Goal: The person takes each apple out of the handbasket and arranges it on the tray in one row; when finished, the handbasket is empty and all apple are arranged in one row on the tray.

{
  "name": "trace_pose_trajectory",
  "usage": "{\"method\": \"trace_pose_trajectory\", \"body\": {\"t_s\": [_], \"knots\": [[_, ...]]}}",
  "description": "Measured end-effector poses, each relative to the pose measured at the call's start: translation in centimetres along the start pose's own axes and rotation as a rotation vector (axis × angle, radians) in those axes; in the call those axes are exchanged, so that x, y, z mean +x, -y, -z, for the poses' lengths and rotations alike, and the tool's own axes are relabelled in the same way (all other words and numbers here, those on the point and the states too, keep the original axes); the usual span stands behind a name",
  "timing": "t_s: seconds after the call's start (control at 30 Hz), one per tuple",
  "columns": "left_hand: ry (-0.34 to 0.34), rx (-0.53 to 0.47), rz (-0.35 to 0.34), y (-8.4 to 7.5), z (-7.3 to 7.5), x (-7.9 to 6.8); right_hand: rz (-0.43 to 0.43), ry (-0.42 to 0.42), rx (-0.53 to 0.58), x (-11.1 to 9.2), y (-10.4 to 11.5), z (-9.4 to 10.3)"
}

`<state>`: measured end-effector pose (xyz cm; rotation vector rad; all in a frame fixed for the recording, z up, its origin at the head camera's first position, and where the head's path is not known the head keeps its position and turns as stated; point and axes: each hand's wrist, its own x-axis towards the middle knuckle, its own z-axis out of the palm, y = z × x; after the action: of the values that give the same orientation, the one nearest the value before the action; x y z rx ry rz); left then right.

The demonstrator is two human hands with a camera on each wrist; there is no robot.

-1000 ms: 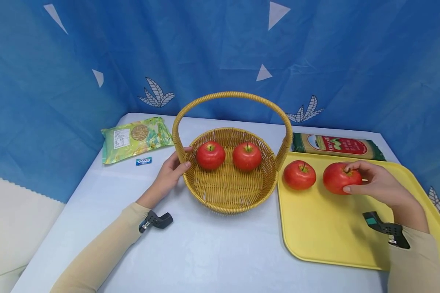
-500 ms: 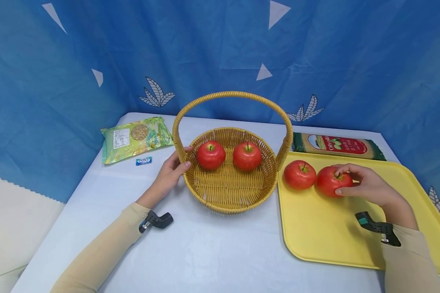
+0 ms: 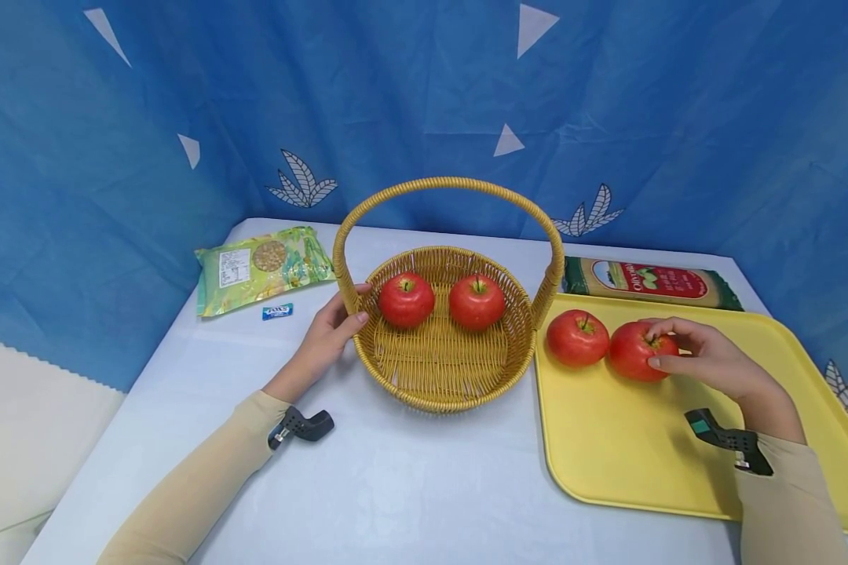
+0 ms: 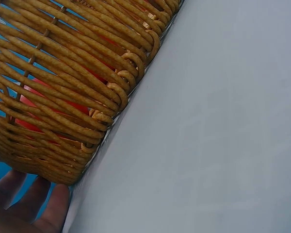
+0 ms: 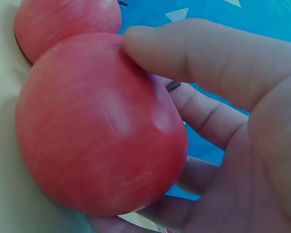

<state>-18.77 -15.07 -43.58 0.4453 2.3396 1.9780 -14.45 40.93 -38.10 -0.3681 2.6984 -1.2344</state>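
Observation:
A yellow wicker basket (image 3: 444, 396) with a tall hooped handle stands in the middle of the head view. Inside it lie two red apples, one left (image 3: 406, 300) and one right (image 3: 477, 303). My left hand (image 3: 327, 328) grips the basket's left side at the handle's foot, thumb over the rim; the left wrist view shows fingertips (image 4: 56, 206) against the woven wall (image 4: 63, 73). My right hand (image 3: 721, 362) holds a red apple (image 5: 97, 126) on the yellow tray (image 3: 622, 447), thumb and fingers around it. Right beside it sits another red apple (image 3: 576, 339).
A green snack bag (image 3: 265, 267) and a small blue candy packet (image 3: 277, 311) lie at the back left of the white table (image 3: 396, 486). Behind the tray is a long red-and-green package (image 3: 650, 281). A blue curtain (image 3: 424, 94) hangs at the back.
My right hand has moved the apple left along the tray, up beside the other apple, and has stayed there over the last half second. The left hand and basket have not moved.

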Motion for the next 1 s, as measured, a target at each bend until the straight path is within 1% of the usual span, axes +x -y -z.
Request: {"method": "trace_pose_trajectory", "body": {"t_s": [0.1, 0.37, 0.67, 0.8, 1.0], "knots": [[0.0, -0.001, 0.005, 0.03, 0.02, -0.01, -0.013, 0.0, 0.019, -0.04, 0.03, 0.01], [0.001, 0.002, 0.009, -0.02, 0.02, -0.01, 0.012, 0.002, 0.063, -0.13, -0.42, 0.0], [0.002, 0.0, 0.013, -0.21, -0.08, -0.08, 0.068, 0.026, 0.108, -0.05, -0.48, -0.17], [-0.001, 0.004, 0.018, -0.28, -0.12, -0.11, 0.081, 0.027, 0.101, -0.01, -0.26, -0.18], [-0.002, 0.008, 0.02, -0.32, -0.04, -0.15, 0.086, 0.006, 0.095, -0.04, -0.05, 0.07]]}}
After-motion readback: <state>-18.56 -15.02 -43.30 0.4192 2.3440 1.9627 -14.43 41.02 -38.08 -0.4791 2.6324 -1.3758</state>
